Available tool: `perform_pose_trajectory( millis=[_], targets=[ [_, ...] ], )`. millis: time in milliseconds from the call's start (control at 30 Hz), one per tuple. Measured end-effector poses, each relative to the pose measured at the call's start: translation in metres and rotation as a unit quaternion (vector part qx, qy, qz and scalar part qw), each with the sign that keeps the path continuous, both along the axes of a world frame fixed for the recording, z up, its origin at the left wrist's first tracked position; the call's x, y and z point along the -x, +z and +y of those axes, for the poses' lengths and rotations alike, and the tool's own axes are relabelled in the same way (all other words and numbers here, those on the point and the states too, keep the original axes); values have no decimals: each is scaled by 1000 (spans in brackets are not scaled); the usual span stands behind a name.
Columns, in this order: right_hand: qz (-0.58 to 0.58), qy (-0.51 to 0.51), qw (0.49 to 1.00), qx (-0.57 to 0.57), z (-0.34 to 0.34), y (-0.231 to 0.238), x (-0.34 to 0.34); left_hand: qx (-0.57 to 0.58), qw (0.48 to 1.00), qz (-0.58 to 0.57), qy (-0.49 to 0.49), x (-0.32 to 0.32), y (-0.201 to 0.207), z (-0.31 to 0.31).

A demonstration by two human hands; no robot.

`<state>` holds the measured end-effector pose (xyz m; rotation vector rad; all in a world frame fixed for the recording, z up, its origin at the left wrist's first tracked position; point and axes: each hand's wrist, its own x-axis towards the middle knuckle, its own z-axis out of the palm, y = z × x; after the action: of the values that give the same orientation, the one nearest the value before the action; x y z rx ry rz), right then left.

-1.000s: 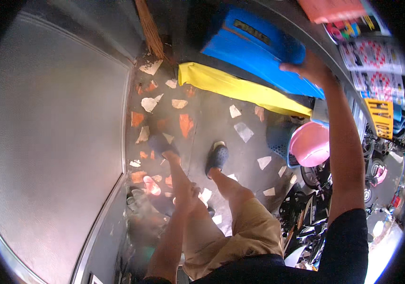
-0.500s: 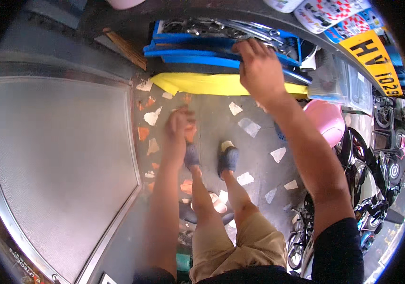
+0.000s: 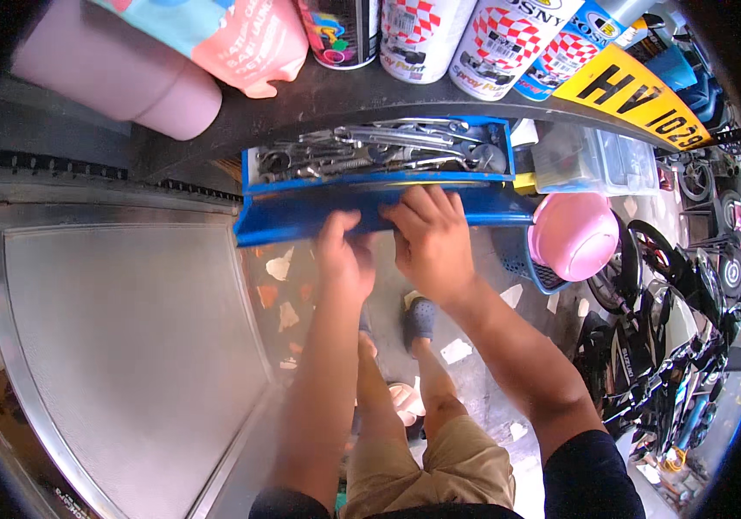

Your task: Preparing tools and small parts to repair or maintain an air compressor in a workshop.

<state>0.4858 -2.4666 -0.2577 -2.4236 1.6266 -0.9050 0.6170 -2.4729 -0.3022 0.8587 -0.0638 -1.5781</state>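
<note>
Blue toolbox (image 3: pixel 375 179) below black shelf (image 3: pixel 301 108), wrenches (image 3: pixel 370 143) inside, lid (image 3: pixel 279 225) on the person's side. Left hand (image 3: pixel 344 264) at lid's near edge, blurred; finger grip cannot be told. Right hand (image 3: pixel 431 242) beside it, fingers curled narrow over lid; hold unclear.

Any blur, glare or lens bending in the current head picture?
Head view: the left hand looks softened, probably by motion, and the right hand crisper; head view: the dark shelf bows into an arc, with black corners around the image; head view: the floor washes out to white beside the shorts.
</note>
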Motion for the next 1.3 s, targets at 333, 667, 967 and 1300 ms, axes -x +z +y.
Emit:
perform_pose_trajectory(
  millis=[333,667,967,1300],
  targets=[
    [-52,8,994,-98,46,15,-15,-26,999,-16,15,-20,-1,52],
    [-97,-1,988,-121,60,4,-26,-88,995,-40,-24,-32,0,70],
    [-46,80,988,-127,41,20,-6,-118,991,-64,-10,-23,26,55],
    [23,71,997,-10,-56,19,8,-21,997,-40,-57,-12,28,-51]
  ],
)
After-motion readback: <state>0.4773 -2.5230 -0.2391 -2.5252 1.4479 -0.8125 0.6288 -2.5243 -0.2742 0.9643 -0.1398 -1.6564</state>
